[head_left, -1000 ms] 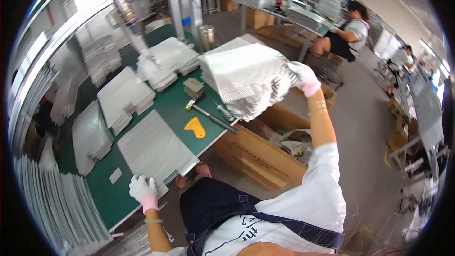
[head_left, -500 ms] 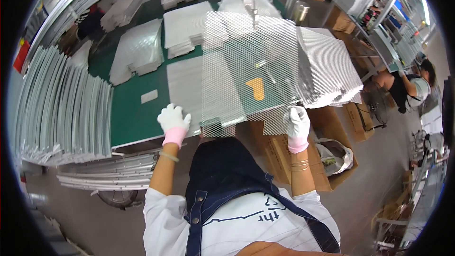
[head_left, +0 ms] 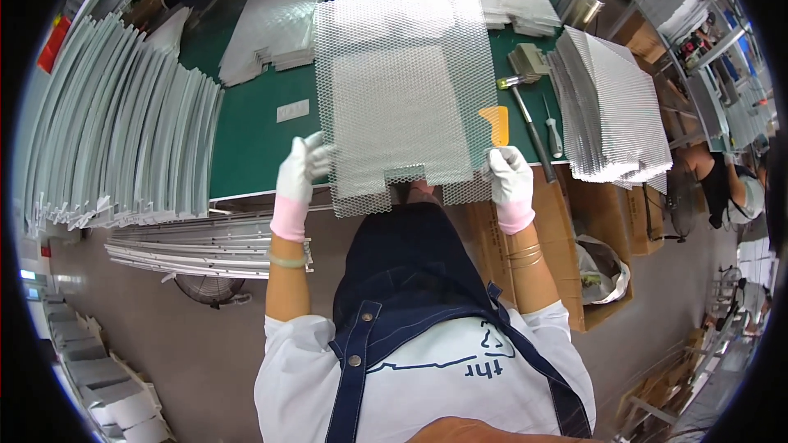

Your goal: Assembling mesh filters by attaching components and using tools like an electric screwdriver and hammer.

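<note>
A green-topped table [head_left: 246,148] is stretching across the view. At its left, a row of thin pale-grey panels [head_left: 123,131] is standing on edge, closely packed. Over the table's middle, a roughly rectangular mesh sheet [head_left: 402,102] is spanning between the two hands; its long axis is running away from the person, the far end leaning slightly left, and its notched short edge is facing the person, overhanging the table. It is showing a silvery, metal-looking surface of fine openings. At the table's right, a stack of similar mesh sheets [head_left: 611,107] is lying with uneven edges. The white-gloved right hand [head_left: 509,176] is gripping the mesh sheet's right edge close to the near corner. The left hand [head_left: 300,166], gloved alike, is standing open at the left edge; whether it is touching cannot be told. Farther right, a hammer [head_left: 530,127] is lying near a screwdriver [head_left: 554,135], and a yellow scraper [head_left: 498,125] is lying by the mesh sheet's right edge.
</note>
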A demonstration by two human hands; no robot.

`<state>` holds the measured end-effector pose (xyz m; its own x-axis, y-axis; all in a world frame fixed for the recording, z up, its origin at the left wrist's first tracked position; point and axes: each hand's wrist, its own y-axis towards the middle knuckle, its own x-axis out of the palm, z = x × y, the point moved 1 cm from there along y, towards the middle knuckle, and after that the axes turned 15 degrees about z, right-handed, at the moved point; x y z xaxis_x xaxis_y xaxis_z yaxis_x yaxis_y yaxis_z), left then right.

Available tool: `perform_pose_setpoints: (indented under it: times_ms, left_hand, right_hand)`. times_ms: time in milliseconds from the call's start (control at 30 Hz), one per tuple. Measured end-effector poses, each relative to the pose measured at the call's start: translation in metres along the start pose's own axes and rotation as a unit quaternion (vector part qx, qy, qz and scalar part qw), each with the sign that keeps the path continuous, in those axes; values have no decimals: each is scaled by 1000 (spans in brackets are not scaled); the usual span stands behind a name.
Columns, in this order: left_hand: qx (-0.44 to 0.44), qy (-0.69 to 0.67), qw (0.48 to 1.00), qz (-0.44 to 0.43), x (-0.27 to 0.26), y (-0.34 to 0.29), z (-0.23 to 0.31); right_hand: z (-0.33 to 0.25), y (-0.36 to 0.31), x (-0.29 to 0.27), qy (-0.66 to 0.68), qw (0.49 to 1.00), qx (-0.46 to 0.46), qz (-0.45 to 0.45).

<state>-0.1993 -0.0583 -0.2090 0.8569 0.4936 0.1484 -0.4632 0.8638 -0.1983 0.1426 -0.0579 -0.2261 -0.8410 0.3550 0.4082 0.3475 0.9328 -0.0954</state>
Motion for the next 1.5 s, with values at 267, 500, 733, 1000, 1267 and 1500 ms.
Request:
perform_pose_setpoints:
  times_ms: [267, 500, 733, 1000, 1267, 1500]
  left_hand:
    - [102, 257, 961, 27, 24, -7, -14]
    - [145, 385, 907, 94, 36, -3, -29]
    - [113, 464, 876, 70, 42, 0, -25]
    - [106, 503, 856, 58, 41, 4, -35]
    - [162, 550, 818, 49, 41, 8, -40]
    - [201, 565, 799, 37, 40, 6, -39]
  right_hand:
    - [6, 22, 30, -267, 958, -84, -55]
    - [28, 37, 23, -317, 944, -81, -47]
    - [41, 45, 14, -343, 937, -61, -38]
    - [44, 43, 12, -363, 928, -79, -32]
    - [35, 40, 22, -429, 899, -88, -26]
    - [40, 40, 21, -552, 814, -177, -32]
